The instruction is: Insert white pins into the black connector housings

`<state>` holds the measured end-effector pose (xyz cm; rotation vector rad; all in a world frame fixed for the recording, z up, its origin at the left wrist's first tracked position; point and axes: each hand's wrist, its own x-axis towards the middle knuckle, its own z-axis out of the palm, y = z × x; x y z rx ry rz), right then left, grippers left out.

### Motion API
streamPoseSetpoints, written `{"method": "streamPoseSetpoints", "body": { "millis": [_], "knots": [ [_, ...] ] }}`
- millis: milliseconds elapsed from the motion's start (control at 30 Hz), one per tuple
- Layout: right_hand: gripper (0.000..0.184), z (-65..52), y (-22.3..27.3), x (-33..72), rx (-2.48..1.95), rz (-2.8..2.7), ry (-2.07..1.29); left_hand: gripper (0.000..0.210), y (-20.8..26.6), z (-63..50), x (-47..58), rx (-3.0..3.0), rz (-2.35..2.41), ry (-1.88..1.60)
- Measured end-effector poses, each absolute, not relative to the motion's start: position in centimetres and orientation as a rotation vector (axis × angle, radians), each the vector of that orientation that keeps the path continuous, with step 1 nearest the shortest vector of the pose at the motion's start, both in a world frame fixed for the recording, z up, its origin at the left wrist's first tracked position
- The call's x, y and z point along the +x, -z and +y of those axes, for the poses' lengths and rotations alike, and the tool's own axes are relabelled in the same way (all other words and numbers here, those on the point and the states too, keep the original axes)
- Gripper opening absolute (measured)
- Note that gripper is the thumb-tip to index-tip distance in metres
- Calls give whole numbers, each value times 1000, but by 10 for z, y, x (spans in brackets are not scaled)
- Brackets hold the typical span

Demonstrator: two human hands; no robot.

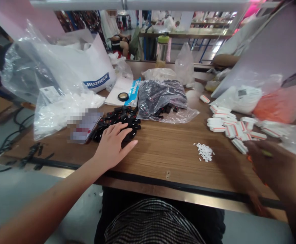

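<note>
My left hand (113,144), its fingers spread, rests on the near edge of a pile of small black plastic parts (121,117), some with red marks. My right hand (272,166) is dark and smeared by motion at the right side of the table, so its fingers cannot be read. Close to it lies a heap of white plastic pieces with orange stripes (233,127). Between the hands sits a small pile of tiny white pieces (205,152). Behind the black parts is a clear plastic bag (163,96) filled with more black parts.
A phone (88,127) lies left of the black pile. Black tape (123,97) sits on papers. A white JIUZHOUE bag (86,61), plastic bags of white pieces (61,108) and a green-lidded bottle (162,51) stand behind. A person (114,34) sits in the background.
</note>
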<state>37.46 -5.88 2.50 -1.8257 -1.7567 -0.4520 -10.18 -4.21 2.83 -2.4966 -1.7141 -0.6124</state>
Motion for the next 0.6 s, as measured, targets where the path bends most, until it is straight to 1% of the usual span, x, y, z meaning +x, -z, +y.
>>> {"method": "streamPoseSetpoints", "body": {
  "millis": [100,200,267,367,500,600],
  "knots": [
    [29,-65,-13,374,-1735,-2054,510,24,-36,-27,-78,-2653,-1528,743],
    [26,-66,-4,371,-1755,-2149,558,25,-42,7,-42,-2853,-1320,781],
    [24,-66,0,368,-1777,-2169,555,30,-45,37,-13,-2879,-1303,668],
    [27,-67,4,364,-1802,-2111,593,36,-48,79,30,-2806,-1324,293],
    [26,-68,8,365,-1729,-2054,684,37,-46,113,67,-2761,-1383,197],
    [23,-69,9,366,-1693,-2071,670,34,-43,125,75,-2771,-1417,171]
  ]
}}
